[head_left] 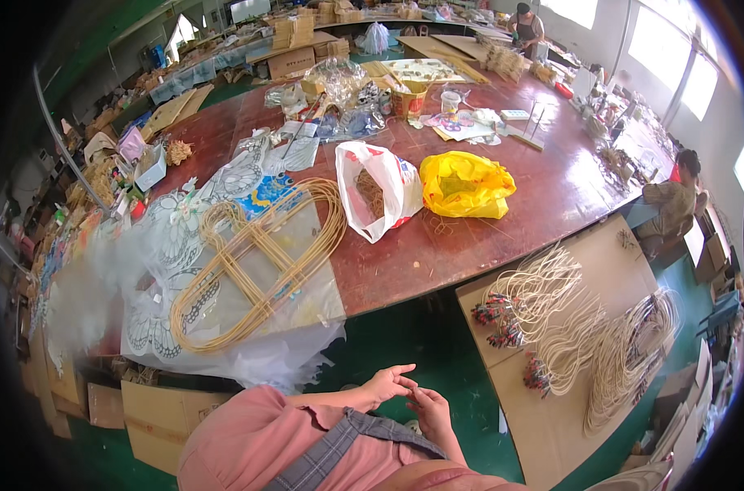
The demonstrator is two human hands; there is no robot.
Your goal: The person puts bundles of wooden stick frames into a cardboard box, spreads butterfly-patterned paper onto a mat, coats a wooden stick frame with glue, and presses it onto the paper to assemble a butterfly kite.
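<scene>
My left hand [382,388] is in front of my body at the lower middle, with its fingers stretched out and apart. My right hand [432,411] meets it fingertip to fingertip, its thumb and fingers pressed together. Anything small between the fingertips is too small to make out. Ahead on the table lies a stack of bent cane frames [261,254], looped at the ends and crossed in the middle. Right of it stand an open white plastic bag [401,184] with thin brown strands inside and an open yellow plastic bag [470,186].
The dark red table [388,278] curves around me. Sheets with butterfly outlines [163,295] lie at its left. On a cardboard sheet [491,372] at the right rest bundles of pale cane loops [638,352]. A seated person [671,204] and a standing person [526,31] are farther off.
</scene>
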